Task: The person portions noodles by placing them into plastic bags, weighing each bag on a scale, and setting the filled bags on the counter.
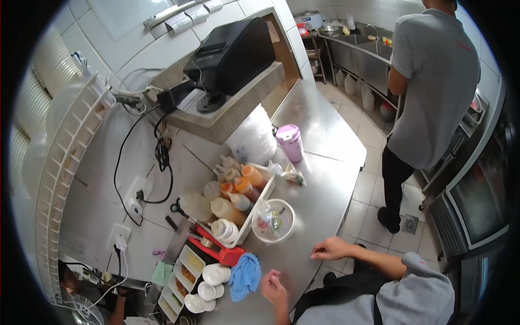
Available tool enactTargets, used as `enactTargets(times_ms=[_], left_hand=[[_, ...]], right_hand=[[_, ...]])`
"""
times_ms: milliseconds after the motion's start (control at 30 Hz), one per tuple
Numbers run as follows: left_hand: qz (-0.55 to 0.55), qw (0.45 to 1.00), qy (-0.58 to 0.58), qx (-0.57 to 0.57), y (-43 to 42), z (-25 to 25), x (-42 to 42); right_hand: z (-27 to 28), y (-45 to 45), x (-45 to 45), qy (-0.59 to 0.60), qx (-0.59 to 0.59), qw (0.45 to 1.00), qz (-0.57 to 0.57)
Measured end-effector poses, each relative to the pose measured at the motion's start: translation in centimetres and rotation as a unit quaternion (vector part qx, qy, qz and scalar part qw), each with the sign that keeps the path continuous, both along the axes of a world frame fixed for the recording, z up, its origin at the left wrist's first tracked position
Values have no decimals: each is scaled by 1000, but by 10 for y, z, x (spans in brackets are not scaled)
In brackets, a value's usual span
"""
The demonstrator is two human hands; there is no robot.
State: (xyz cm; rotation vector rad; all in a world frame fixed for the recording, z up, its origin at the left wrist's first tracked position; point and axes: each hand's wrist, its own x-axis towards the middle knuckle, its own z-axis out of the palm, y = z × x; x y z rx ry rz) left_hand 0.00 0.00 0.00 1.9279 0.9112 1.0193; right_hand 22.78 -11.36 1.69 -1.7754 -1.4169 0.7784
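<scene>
My left hand (274, 289) hovers over the steel counter's front part, its fingers curled in and slightly blurred. Just beside it lies a crumpled blue cloth (245, 276), apart from the fingers. At the counter's edge is my right hand (331, 249), fingers bent together, with nothing visible in them. A round white-rimmed plastic tub (293, 225) with small colourful packets inside stands beyond both hands. Behind it, a white basket (248, 229) holds several squeeze bottles of sauce (247, 188).
Stacked small white dishes (212, 274) and a tray of condiments (181, 281) stand left of the cloth. A purple tumbler (290, 143) and a small bag (293, 175) are farther back. A black printer (230, 57) sits on a shelf. A co-worker (433, 86) stands near the sinks (352, 54).
</scene>
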Motion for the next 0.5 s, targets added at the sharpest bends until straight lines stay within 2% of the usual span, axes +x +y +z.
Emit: enactTargets(times_ms=[67, 100, 167, 200, 300, 333, 367, 433, 500], left_hand=[[-22, 991, -81, -102, -23, 0, 19], [-50, 990, -84, -97, -29, 21, 42], [-103, 980, -126, -117, -50, 32, 79], [-117, 986, -97, -66, -51, 34, 93], [-76, 983, -106, -127, -54, 39, 118], [-58, 986, -95, -121, -54, 36, 124], [-55, 989, -83, -111, -55, 33, 131], [-52, 993, -50, -94, -62, 35, 144], [-53, 991, -46, -117, -76, 35, 163]], right_hand=[[-7, 1, -9, 29, 6, 999, -11], [-2, 2, 2, 56, 23, 998, -3], [-2, -4, 14, 77, 25, 997, 18], [7, -9, 23, 126, 34, 991, 39], [15, -20, 56, 229, 56, 972, 13], [28, -23, 78, 262, 5, 965, -14], [36, -23, 96, 361, 47, 931, -25], [95, -30, 135, 437, 98, 894, 35], [142, -32, 155, 476, 196, 842, 161]])
